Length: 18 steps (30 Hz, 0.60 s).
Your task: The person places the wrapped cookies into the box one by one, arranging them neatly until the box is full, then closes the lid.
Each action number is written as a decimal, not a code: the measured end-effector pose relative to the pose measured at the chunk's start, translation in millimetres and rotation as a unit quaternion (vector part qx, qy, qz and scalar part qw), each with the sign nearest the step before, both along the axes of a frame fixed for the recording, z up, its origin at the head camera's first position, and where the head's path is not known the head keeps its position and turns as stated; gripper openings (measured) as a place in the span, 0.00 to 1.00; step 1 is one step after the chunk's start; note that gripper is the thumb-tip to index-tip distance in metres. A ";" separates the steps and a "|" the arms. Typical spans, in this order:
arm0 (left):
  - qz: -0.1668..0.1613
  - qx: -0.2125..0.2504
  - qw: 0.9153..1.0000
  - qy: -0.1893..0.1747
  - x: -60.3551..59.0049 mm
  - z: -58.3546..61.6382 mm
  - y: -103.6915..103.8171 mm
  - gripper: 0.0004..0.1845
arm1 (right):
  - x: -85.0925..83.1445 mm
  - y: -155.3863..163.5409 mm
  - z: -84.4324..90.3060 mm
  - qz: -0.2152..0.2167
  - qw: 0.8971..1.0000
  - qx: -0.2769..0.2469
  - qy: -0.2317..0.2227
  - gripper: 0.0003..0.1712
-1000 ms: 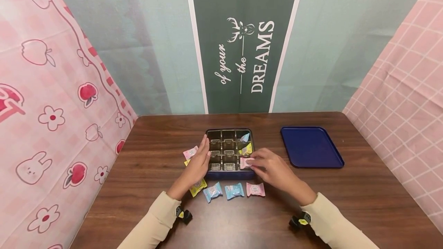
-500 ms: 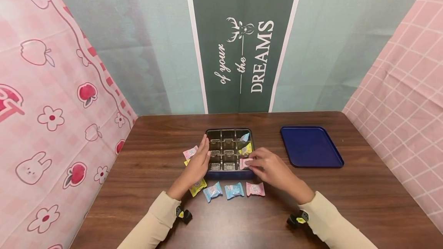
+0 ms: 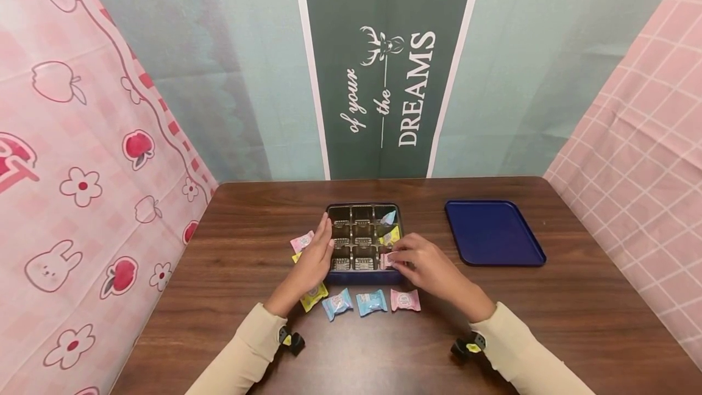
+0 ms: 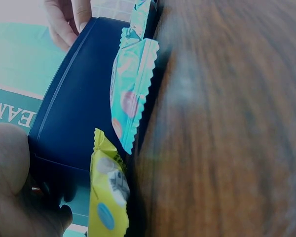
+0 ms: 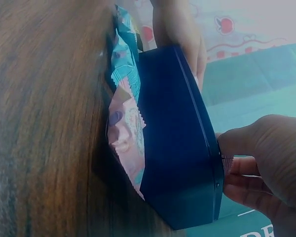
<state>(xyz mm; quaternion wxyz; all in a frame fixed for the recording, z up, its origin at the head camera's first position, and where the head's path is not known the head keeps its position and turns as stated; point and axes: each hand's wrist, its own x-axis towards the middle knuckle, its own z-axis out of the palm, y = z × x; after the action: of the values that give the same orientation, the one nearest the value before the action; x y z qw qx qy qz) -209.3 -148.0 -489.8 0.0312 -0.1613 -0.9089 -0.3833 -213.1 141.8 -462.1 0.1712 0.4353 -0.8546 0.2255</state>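
on the worktop (image 3: 598,328), centre: dark blue box (image 3: 359,277), upright, fitted with a divided insert (image 3: 351,247) of nine compartments, three by three

right hand (image 3: 430,267): thumb and fingertips pinching the held pink packet (image 3: 384,261) at the near right part of the box

held pink packet: at the near right compartment, partly covered by the fingers; whether it touches the compartment floor cannot be told

left hand (image 3: 312,261): fingers straight, laid along the left side of the box

right column of insert: blue packet (image 3: 388,218) tilted in the far compartment; yellow packet (image 3: 390,236) in the middle compartment

near side of box: left light blue packet (image 3: 337,304), right light blue packet (image 3: 372,302) and loose pink packet (image 3: 404,300), in a row with gaps between

near left corner: near yellow packet (image 3: 313,298), partly hidden by the left wrist

left of box: far pink packet (image 3: 301,241); outer yellow packet (image 3: 297,257), mostly hidden by the left hand

right of box: flat blue lid (image 3: 495,233), lying apart from it

arms: cream sleeves (image 3: 252,346), black device (image 3: 296,343) at each wrist
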 end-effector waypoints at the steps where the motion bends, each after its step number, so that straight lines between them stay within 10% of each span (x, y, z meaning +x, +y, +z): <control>1: 0.001 0.000 1.000 0.000 0.1 0.1 0.2 0.29 | 0.2 -0.2 0.2 -0.001 1.000 0.000 -0.004 0.07; 18: -0.004 -0.013 1.000 0.020 -1.8 -1.8 0.0 0.28 | -3.7 -1.1 -3.6 0.010 0.999 -0.026 -0.037 0.10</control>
<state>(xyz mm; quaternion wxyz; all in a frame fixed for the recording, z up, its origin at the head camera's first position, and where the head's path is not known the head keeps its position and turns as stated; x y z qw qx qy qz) -211.1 -147.9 -491.6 0.0458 -0.1724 -0.9123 -0.3686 -216.8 140.7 -465.7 0.1485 0.4305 -0.8500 0.2648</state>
